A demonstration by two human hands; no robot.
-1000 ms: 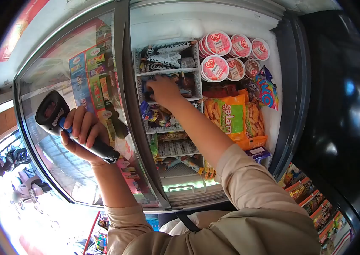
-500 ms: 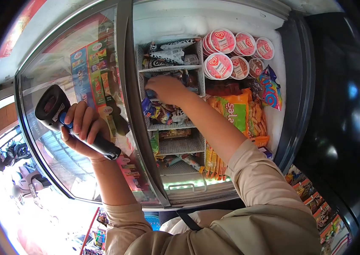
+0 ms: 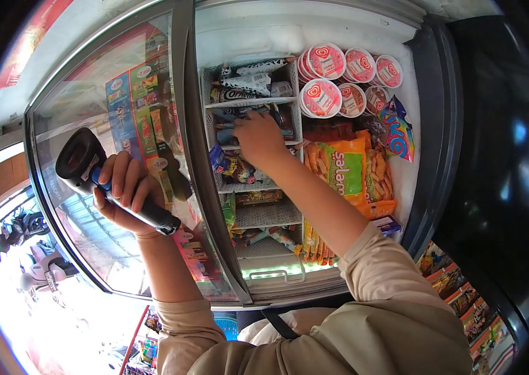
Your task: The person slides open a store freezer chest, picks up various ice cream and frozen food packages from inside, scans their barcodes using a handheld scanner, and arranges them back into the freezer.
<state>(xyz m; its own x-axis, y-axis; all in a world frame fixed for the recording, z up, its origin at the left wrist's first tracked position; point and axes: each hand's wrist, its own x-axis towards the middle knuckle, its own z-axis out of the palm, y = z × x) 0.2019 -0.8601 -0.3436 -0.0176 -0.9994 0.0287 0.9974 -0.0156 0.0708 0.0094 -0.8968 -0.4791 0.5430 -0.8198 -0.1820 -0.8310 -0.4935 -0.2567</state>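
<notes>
My left hand (image 3: pixel 128 190) is wrapped round the handle of a black barcode scanner (image 3: pixel 81 159), held above the freezer's glass lid. Inside the open freezer, my right hand (image 3: pixel 261 139) reaches down into the second compartment of a white wire basket (image 3: pixel 249 100). Its fingers are bent among dark-wrapped ice creams (image 3: pixel 230 117); what lies between the fingertips is hidden. Behind this compartment lie Cornetto cones (image 3: pixel 239 93). Just in front of it is a compartment of purple and mixed-coloured ice cream packets (image 3: pixel 232 165).
Round ice cream cups (image 3: pixel 321 98) are stacked at the freezer's back right. Orange and green snack bags (image 3: pixel 347 165) lie below them, beside a rainbow-coloured packet (image 3: pixel 397 129). The lid's dark frame (image 3: pixel 184 94) runs along the left of the opening.
My right hand has shifted slightly right within the same compartment, uncovering more of the dark packets. My left hand still holds the scanner in nearly the same place.
</notes>
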